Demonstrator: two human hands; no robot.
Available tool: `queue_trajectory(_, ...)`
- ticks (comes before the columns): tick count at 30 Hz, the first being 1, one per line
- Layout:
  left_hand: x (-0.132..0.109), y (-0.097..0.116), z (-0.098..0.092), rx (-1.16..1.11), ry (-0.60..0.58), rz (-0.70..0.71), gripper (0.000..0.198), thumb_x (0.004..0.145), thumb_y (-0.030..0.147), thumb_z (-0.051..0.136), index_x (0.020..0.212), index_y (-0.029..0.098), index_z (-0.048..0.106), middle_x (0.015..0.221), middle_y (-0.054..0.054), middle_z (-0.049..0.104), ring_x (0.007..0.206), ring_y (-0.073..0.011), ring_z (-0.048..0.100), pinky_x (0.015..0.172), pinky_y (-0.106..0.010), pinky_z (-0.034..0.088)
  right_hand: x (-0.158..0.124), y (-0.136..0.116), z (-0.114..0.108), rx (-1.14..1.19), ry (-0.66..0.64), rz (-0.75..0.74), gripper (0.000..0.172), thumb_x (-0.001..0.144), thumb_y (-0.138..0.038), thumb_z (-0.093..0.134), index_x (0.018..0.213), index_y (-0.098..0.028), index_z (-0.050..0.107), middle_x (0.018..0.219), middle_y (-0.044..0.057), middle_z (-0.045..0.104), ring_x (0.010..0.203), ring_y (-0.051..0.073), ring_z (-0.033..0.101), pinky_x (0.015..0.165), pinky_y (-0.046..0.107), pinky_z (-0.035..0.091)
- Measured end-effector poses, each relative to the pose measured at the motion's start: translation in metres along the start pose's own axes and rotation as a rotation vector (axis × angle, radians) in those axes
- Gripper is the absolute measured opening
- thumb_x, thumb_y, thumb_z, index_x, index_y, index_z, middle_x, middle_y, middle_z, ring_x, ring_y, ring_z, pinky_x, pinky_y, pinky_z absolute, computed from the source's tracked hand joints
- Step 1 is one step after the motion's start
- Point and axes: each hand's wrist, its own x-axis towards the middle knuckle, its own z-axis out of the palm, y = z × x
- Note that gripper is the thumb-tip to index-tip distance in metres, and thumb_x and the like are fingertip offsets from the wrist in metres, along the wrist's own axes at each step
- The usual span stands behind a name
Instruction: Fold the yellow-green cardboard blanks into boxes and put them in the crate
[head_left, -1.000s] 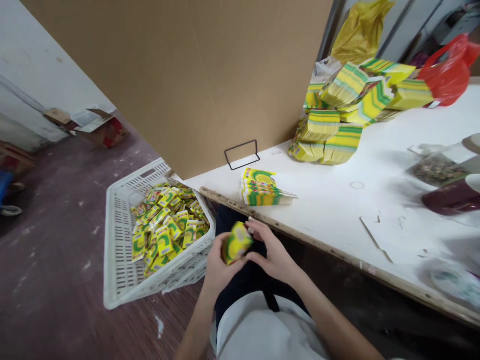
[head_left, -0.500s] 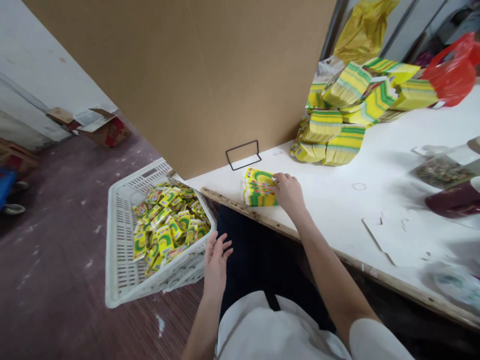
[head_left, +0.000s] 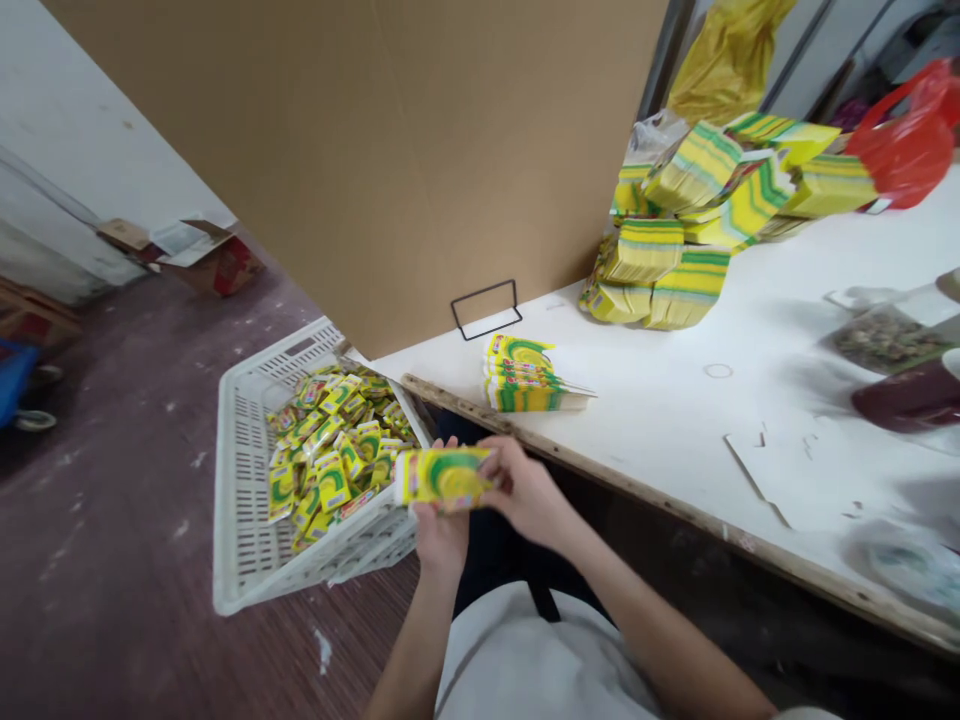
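A flat yellow-and-green printed carton is pinched at its right end between the thumb and fingers of my right hand. Behind its left part is my left hand, fingertips stretched up past the carton's upper edge. The carton covers most of those fingers, and whether they touch it is hard to make out. Just beyond the hands, a fanned stack of similar flat cartons lies near the front edge of the white table.
Left of my hands, a white plastic crate holds many small yellow-green packets. A large cardboard box stands behind the stack, with a black wire stand at its foot. Bundled cartons and a maroon cup are to the right.
My right hand has come from the stack, down and left, with one carton in its fingers. My left hand has moved slightly right, behind that carton. The stack's right end is now uncovered.
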Motion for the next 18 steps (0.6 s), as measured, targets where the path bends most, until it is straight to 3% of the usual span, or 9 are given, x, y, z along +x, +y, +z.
queue_trajectory(2, 0.004, 0.005, 0.006, -0.066, 0.059, 0.051, 0.064, 0.064, 0.077, 0.073, 0.090, 0.018, 0.070, 0.088, -0.006, 0.067, 0.087, -0.0213, 0.066, 0.082, -0.034, 0.056, -0.017, 0.005, 0.027, 0.168, -0.095, 0.065, 0.056, 0.075, -0.009, 0.068, 0.123, -0.025, 0.046, 0.086, -0.004, 0.058, 0.071, 0.012, 0.056, 0.066, 0.025, 0.046)
queue_trajectory(5, 0.007, 0.006, 0.007, -0.114, 0.138, 0.036, 0.055, 0.066, 0.070, 0.077, 0.075, 0.018, 0.061, 0.067, 0.002, 0.054, 0.061, -0.0118, 0.055, 0.062, -0.024, 0.052, -0.027, 0.010, 0.046, 0.188, -0.129, 0.124, 0.063, 0.070, -0.011, 0.077, 0.125, -0.024, 0.049, 0.088, -0.004, 0.058, 0.073, 0.012, 0.053, 0.065, 0.023, 0.043)
queue_trajectory(7, 0.006, 0.002, 0.004, -0.084, 0.199, -0.006, 0.056, 0.066, 0.070, 0.077, 0.074, 0.018, 0.060, 0.067, 0.003, 0.053, 0.059, -0.0103, 0.053, 0.058, -0.022, 0.049, -0.026, 0.012, 0.044, 0.135, -0.121, 0.152, 0.061, 0.067, -0.012, 0.081, 0.122, -0.022, 0.054, 0.087, -0.004, 0.058, 0.071, 0.012, 0.051, 0.063, 0.023, 0.041)
queue_trajectory(10, -0.001, -0.007, -0.002, -0.001, 0.231, -0.055, 0.063, 0.062, 0.077, 0.075, 0.085, 0.019, 0.066, 0.081, 0.000, 0.064, 0.072, -0.0143, 0.062, 0.066, -0.025, 0.053, -0.022, 0.015, 0.032, 0.093, -0.025, 0.141, 0.046, 0.073, -0.017, 0.077, 0.115, -0.021, 0.061, 0.079, -0.004, 0.056, 0.069, 0.012, 0.049, 0.063, 0.024, 0.041)
queue_trajectory(15, -0.007, -0.011, -0.009, 0.200, 0.164, -0.049, 0.038, 0.068, 0.046, 0.087, 0.089, 0.019, 0.072, 0.087, -0.002, 0.072, 0.079, -0.0158, 0.066, 0.075, -0.026, 0.054, -0.019, 0.028, 0.016, 0.166, 0.079, 0.094, 0.021, 0.086, -0.035, 0.066, 0.099, -0.020, 0.072, 0.082, 0.001, 0.065, 0.071, 0.015, 0.057, 0.065, 0.028, 0.048)
queue_trajectory(18, -0.003, -0.005, -0.011, 0.274, 0.125, -0.082, 0.035, 0.067, 0.047, 0.086, 0.082, 0.017, 0.074, 0.083, -0.003, 0.074, 0.074, -0.0168, 0.067, 0.075, -0.028, 0.055, -0.019, 0.035, 0.010, 0.098, 0.142, 0.013, 0.023, 0.087, -0.041, 0.066, 0.089, -0.022, 0.078, 0.074, 0.001, 0.063, 0.066, 0.016, 0.057, 0.060, 0.029, 0.048)
